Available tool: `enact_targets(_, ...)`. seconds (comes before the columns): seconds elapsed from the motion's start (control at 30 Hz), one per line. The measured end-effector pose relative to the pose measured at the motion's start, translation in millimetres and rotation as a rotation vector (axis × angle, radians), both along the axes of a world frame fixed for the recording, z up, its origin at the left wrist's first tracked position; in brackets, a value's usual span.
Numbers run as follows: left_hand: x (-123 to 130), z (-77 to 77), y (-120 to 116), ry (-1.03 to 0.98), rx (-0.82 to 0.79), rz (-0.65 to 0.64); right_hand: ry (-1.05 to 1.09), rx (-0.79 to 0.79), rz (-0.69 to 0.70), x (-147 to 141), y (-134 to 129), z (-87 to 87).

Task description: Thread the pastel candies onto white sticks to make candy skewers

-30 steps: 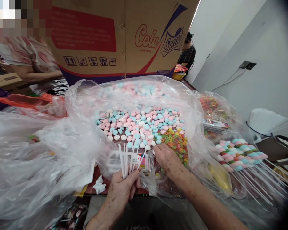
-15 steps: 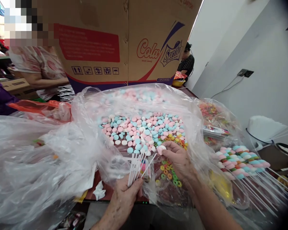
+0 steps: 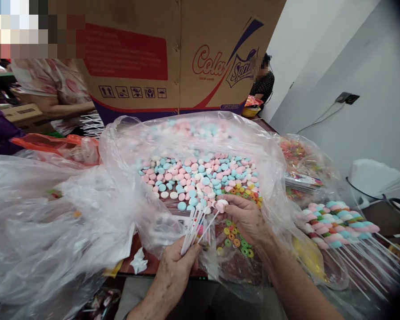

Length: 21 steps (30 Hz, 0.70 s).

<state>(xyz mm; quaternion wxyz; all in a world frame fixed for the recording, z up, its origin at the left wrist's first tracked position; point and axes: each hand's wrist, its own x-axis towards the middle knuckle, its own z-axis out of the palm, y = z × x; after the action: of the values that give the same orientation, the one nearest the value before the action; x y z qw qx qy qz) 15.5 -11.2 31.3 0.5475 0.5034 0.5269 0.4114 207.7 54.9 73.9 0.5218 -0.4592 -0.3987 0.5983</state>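
My left hand [image 3: 180, 262] is closed round a bunch of white sticks [image 3: 192, 229], their tips fanned upward. One stick leans right, and its tip meets a pink and white marshmallow [image 3: 221, 205] pinched in the fingers of my right hand [image 3: 243, 218]. Whether the tip has pierced it I cannot tell. Pink, blue and white marshmallows [image 3: 193, 178] lie loose in an open clear plastic bag [image 3: 273, 178] just beyond my hands. Ring-shaped gummy candies [image 3: 235, 235], yellow, orange and green, lie beneath my right hand, with more by its knuckles.
Finished candy skewers [image 3: 340, 222] are stacked at the right, sticks toward me. A large carton [image 3: 180, 58] stands behind the bag. Crumpled clear plastic [image 3: 53, 222] covers the left side. A crumpled tissue [image 3: 138, 261] lies near the front edge. Two other people are behind the carton.
My right hand has brought the marshmallow slightly left and onto the tip of the leaning stick. My left hand still holds the bunch. The whole view has shifted a little.
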Motion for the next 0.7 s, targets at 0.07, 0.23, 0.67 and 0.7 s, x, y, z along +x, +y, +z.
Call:
enact_targets(0.07,0,-0.7,1,0.004,-0.006,0.004,-0.013,-0.003,0.006,-1,0,1.8)
enact_targets(0.23,1,-0.9,1,0.006,-0.004,0.008,-0.044,0.018,0.027,-1,0,0.0)
enact_targets(0.67,3,-12.2,-2,0.051,0.025,0.052,-0.590,0.297,0.039,-11,-13,-1.1)
enact_targets(0.7,3,-14.0,-3,0.057,0.029,0.051,-0.638,0.349,0.034,-13,-13,-2.8)
